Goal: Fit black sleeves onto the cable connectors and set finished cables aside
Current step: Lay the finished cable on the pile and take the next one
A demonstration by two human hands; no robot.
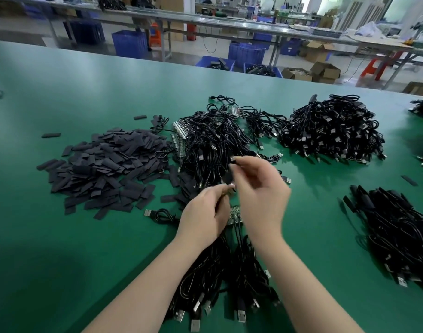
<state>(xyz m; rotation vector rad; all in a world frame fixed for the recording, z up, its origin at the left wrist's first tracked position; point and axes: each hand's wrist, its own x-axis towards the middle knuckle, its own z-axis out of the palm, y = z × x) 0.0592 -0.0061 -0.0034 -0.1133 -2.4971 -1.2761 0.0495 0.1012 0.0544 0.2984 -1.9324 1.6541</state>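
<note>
My left hand [205, 212] pinches the connector end of a cable bundle [229, 272] that hangs down toward me, just above the green table. My right hand [258, 188] is blurred and pinches a small black sleeve [227, 177] right above the left fingertips. A heap of flat black sleeves [104, 169] lies to the left. A tangle of black cables [212, 138] sits straight ahead behind my hands. A stack of sleeved cables [397, 229] lies at the right.
Another big cable heap [330, 131] sits at the back right. Loose sleeves [51, 135] and a stray USB cable [157, 215] lie on the green table [85, 92]. Beyond its far edge stand blue crates [128, 45] and benches.
</note>
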